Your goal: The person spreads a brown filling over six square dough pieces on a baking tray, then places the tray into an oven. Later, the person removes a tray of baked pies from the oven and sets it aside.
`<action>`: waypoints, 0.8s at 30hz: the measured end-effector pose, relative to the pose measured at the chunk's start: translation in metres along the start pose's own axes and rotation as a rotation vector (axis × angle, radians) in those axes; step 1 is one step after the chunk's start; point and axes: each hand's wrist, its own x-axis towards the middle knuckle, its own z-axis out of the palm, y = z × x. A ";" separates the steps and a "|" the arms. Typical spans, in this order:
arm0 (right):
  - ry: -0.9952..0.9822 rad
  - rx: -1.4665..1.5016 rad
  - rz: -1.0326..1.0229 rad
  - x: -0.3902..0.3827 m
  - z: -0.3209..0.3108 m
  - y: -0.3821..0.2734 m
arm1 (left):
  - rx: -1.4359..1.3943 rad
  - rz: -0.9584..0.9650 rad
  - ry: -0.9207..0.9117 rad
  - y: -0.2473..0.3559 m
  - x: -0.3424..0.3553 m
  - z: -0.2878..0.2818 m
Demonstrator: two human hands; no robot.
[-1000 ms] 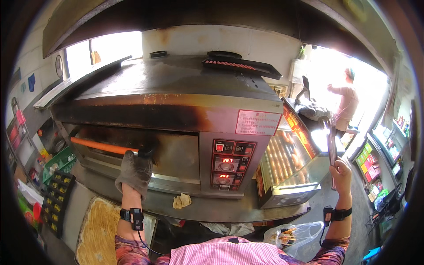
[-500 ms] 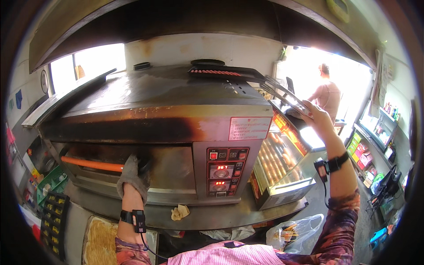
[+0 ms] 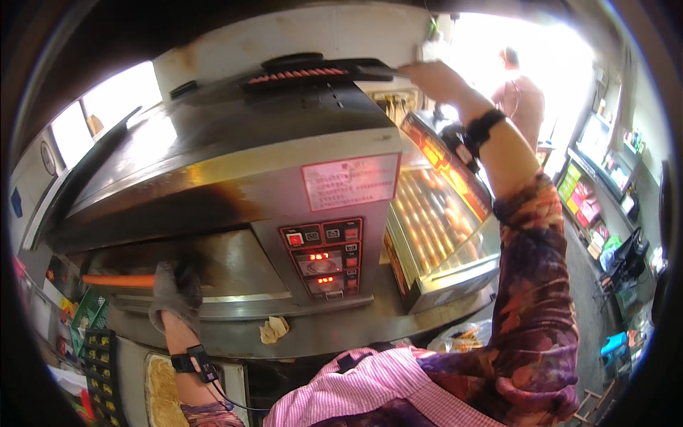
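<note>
My left hand (image 3: 175, 293) wears a thick grey glove, blackened at the fingers. It is closed on the orange handle (image 3: 117, 280) of the steel deck oven's door (image 3: 249, 267); the glove hides the handle's right part. My right arm stretches up over the far right, and the right hand (image 3: 435, 80) is closed at the right end of a dark tray (image 3: 302, 77) on the oven top. Tongs (image 3: 380, 70) in its fingers lie low against that tray end and show only in part. A row of reddish twisted pieces rests in the tray.
Lit red displays glow on the oven's control panel (image 3: 324, 260). A glass warmer with sausages (image 3: 434, 224) stands to its right. Crumpled paper (image 3: 274, 329) lies on the counter ledge. At lower left is a tray of flat dough (image 3: 163, 391). Another person (image 3: 523, 99) stands beyond, at the bright opening.
My right hand has swung left and forward with the tongs, from above the warmer to the tray's end. The view has turned and shifted; my left hand stays at the door handle.
</note>
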 end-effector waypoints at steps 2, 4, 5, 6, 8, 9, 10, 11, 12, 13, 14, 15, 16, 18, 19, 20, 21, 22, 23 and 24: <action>0.118 -0.011 -0.074 0.007 0.009 0.007 | 0.044 0.053 -0.003 -0.003 -0.005 0.001; 0.212 0.018 -0.153 0.010 0.009 0.010 | 0.073 0.081 -0.018 -0.004 -0.006 0.002; 0.205 0.079 -0.096 0.010 0.006 0.010 | 0.085 0.086 -0.020 -0.004 -0.004 0.003; 0.227 0.157 -0.099 0.009 0.002 0.010 | 0.091 0.098 -0.019 -0.004 0.000 0.003; 0.206 0.268 -0.036 0.004 -0.008 0.009 | -0.001 0.048 -0.054 -0.003 0.012 0.001; 0.181 0.310 -0.038 0.003 -0.013 0.008 | -0.053 0.028 -0.075 -0.003 0.018 0.000; 0.129 0.344 -0.009 -0.001 -0.017 0.008 | -0.053 0.026 -0.088 -0.004 0.021 -0.004; 0.083 0.373 0.039 -0.002 -0.021 0.008 | -0.049 0.022 -0.101 -0.004 0.023 -0.006; 0.048 0.359 0.037 -0.004 -0.022 0.008 | -0.042 0.017 -0.116 -0.004 0.024 -0.008; 0.021 0.337 0.056 -0.004 -0.023 0.008 | -0.052 0.038 -0.064 -0.004 0.023 -0.009; -0.010 0.314 0.081 -0.003 -0.023 0.008 | -0.059 0.054 -0.014 -0.005 0.021 -0.010; 0.014 0.293 0.038 -0.002 -0.022 0.008 | -0.114 0.014 -0.034 -0.005 0.018 -0.009; 0.039 0.272 -0.003 0.001 -0.020 0.009 | -0.052 0.040 -0.024 -0.004 0.017 -0.006; 0.060 0.155 -0.050 0.009 -0.015 0.010 | -0.022 0.003 -0.083 -0.001 0.015 -0.001; 0.059 0.116 -0.067 0.014 -0.014 0.010 | -0.038 -0.012 -0.048 0.001 0.015 0.002; 0.059 0.077 -0.084 0.018 -0.011 0.010 | -0.054 -0.010 0.044 -0.001 0.014 0.003; 0.058 0.035 -0.086 0.023 -0.010 0.010 | -0.095 -0.004 0.054 -0.003 0.014 0.004; 0.060 -0.021 -0.114 0.027 -0.008 0.009 | -0.078 0.006 0.095 -0.002 0.016 0.004; 0.057 -0.035 -0.128 0.032 -0.007 0.009 | -0.085 0.021 0.052 -0.003 0.017 0.003; 0.061 -0.052 -0.132 0.036 -0.005 0.008 | -0.107 0.013 0.025 -0.003 0.019 0.002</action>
